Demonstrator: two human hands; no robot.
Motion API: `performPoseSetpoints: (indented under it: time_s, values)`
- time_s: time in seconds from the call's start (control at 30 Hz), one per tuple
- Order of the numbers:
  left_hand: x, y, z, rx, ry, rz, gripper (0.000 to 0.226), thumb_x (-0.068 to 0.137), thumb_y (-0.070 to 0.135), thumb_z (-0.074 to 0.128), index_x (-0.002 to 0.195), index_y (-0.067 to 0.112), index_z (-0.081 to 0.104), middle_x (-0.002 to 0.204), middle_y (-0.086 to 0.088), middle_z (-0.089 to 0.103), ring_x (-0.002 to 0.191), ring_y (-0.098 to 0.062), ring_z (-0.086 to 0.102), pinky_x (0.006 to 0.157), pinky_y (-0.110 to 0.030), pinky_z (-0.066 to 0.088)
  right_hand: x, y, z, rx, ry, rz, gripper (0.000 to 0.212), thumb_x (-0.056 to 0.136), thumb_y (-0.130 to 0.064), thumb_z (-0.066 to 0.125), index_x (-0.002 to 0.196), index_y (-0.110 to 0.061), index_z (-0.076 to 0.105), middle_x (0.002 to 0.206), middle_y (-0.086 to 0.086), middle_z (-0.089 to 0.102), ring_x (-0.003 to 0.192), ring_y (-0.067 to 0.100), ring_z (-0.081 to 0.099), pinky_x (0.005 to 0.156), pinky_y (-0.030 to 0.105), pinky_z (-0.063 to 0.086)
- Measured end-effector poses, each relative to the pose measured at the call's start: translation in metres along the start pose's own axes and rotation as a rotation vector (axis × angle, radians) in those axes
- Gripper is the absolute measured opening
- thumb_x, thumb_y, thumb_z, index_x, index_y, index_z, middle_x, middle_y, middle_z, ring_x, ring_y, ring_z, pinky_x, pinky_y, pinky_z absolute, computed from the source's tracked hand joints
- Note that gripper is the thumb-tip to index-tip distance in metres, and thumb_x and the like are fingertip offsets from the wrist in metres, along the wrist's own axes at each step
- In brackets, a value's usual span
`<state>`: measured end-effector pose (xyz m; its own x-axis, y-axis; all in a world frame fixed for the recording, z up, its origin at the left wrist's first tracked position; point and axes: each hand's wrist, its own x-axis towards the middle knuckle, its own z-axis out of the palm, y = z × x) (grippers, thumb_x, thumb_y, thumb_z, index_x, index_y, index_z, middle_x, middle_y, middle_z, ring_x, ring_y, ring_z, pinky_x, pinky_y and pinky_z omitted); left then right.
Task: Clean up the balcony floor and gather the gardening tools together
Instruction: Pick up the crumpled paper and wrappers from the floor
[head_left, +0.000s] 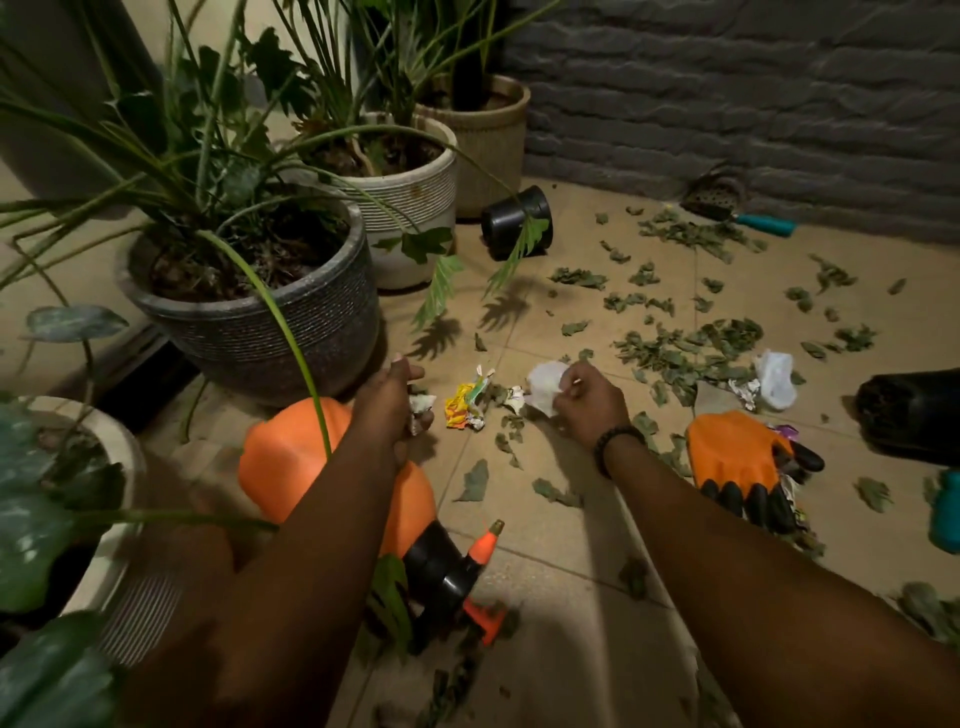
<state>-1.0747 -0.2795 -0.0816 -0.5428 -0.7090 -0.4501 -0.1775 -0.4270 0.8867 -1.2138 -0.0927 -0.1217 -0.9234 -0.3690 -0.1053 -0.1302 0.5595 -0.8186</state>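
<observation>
Left hand (397, 397) closed on crumpled paper scrap (420, 410); right hand (582, 402) pinched shut on white wad (545, 387) — both at mid-floor (561, 561), beside grey pot (270, 322). Scraps judged light, soft, crushable; best bunched in fist. Yellow wrapper (462, 408) left between hands. Dry leaves (691, 348) judged brittle — better scooped. Orange sprayer (332, 467) lying toward near floor edge, best lifted by black neck.

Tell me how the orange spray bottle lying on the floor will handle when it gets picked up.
The orange spray bottle lies on its side; its rounded body may roll if nudged. It looks like rigid plastic, so probably stiff. Its weight depends on liquid I cannot see. The black pump head likely offers the surest grip.
</observation>
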Motion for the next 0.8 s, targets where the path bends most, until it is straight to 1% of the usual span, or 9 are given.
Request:
performPoseSetpoints:
  time_s: [0.1, 0.23, 0.3, 0.37, 0.47, 0.53, 0.6, 0.7, 0.8]
  values:
    - [-0.006, -0.002, 0.006, -0.016, -0.050, -0.046, 0.045, 0.104, 0.049, 0.038, 0.089, 0.012, 0.059, 0.096, -0.012, 0.055, 0.068, -0.021, 0.055, 0.048, -0.024, 0.050, -0.004, -0.030, -0.012, 0.532, -0.038, 0.153, 0.018, 0.088, -0.003, 0.059, 0.100, -0.017, 0.062, 0.100, 0.015, 0.066, 0.078, 0.027, 0.065, 0.064, 0.039, 0.056]
    - [-0.019, 0.010, 0.033, 0.041, -0.170, -0.125, 0.055, 0.103, 0.056, 0.032, 0.104, 0.009, 0.062, 0.101, -0.015, 0.068, 0.087, -0.028, 0.066, 0.081, -0.043, 0.056, -0.021, -0.072, -0.021, 0.980, -0.450, 0.147, 0.020, 0.095, -0.008, 0.057, 0.112, -0.007, 0.067, 0.102, 0.009, 0.070, 0.076, 0.013, 0.066, 0.060, 0.022, 0.054]
    - [-0.020, 0.020, 0.047, 0.203, -0.211, -0.108, 0.058, 0.106, 0.049, 0.027, 0.118, 0.005, 0.063, 0.113, -0.018, 0.070, 0.099, -0.031, 0.067, 0.085, -0.045, 0.057, -0.032, -0.087, -0.007, 0.784, -0.582, 0.079, 0.022, 0.094, -0.007, 0.057, 0.115, -0.004, 0.064, 0.096, 0.012, 0.070, 0.073, 0.018, 0.065, 0.057, 0.024, 0.052]
    - [-0.019, 0.018, 0.044, 0.102, -0.338, 0.005, 0.057, 0.106, 0.053, 0.027, 0.110, 0.012, 0.067, 0.101, -0.018, 0.072, 0.085, -0.031, 0.069, 0.064, -0.035, 0.059, -0.041, -0.098, 0.016, 0.432, -0.550, -0.040, 0.016, 0.090, 0.000, 0.058, 0.105, -0.003, 0.060, 0.082, 0.017, 0.066, 0.067, 0.025, 0.061, 0.052, 0.027, 0.049]
    - [-0.010, 0.007, 0.017, 0.090, -0.016, 0.115, 0.029, 0.104, 0.029, 0.043, 0.099, 0.013, 0.066, 0.100, -0.027, 0.068, 0.070, -0.030, 0.065, 0.050, -0.030, 0.052, -0.046, -0.113, 0.037, 0.232, -0.571, -0.164, 0.011, 0.090, 0.002, 0.055, 0.097, -0.004, 0.061, 0.075, 0.013, 0.062, 0.060, 0.018, 0.059, 0.052, 0.024, 0.049]
    - [-0.008, 0.005, 0.007, -0.062, 0.129, 0.112, 0.015, 0.099, 0.005, 0.046, 0.106, 0.007, 0.059, 0.091, -0.027, 0.064, 0.060, -0.027, 0.059, 0.039, -0.025, 0.048, -0.046, -0.115, 0.041, 0.330, -0.730, -0.114, 0.025, 0.093, 0.007, 0.046, 0.099, -0.008, 0.065, 0.086, 0.016, 0.065, 0.065, 0.015, 0.060, 0.054, 0.019, 0.049]
    - [-0.004, 0.010, -0.004, -0.164, 0.222, 0.108, 0.021, 0.096, -0.005, 0.046, 0.098, 0.013, 0.056, 0.076, -0.015, 0.058, 0.054, -0.024, 0.053, 0.037, -0.018, 0.044, -0.044, -0.107, 0.052, 0.355, -0.678, -0.103, 0.028, 0.092, 0.009, 0.043, 0.103, -0.006, 0.065, 0.095, 0.017, 0.066, 0.073, 0.019, 0.061, 0.061, 0.025, 0.050]
    - [0.004, 0.012, -0.029, -0.132, 0.251, 0.136, 0.031, 0.090, -0.014, 0.048, 0.082, 0.013, 0.061, 0.065, -0.009, 0.060, 0.057, -0.026, 0.056, 0.057, -0.027, 0.045, -0.029, -0.079, 0.071, -0.262, -0.352, -0.399, 0.035, 0.092, -0.003, 0.053, 0.123, -0.014, 0.063, 0.124, 0.014, 0.059, 0.109, 0.029, 0.058, 0.094, 0.036, 0.047]
    - [0.005, 0.012, -0.033, -0.019, 0.268, 0.140, 0.023, 0.086, -0.009, 0.049, 0.087, 0.002, 0.069, 0.069, -0.016, 0.065, 0.061, -0.029, 0.062, 0.060, -0.029, 0.049, -0.020, -0.051, 0.075, -0.768, -0.377, -0.664, 0.042, 0.101, -0.023, 0.046, 0.143, -0.029, 0.047, 0.159, 0.008, 0.022, 0.141, 0.032, 0.026, 0.109, 0.042, 0.028]
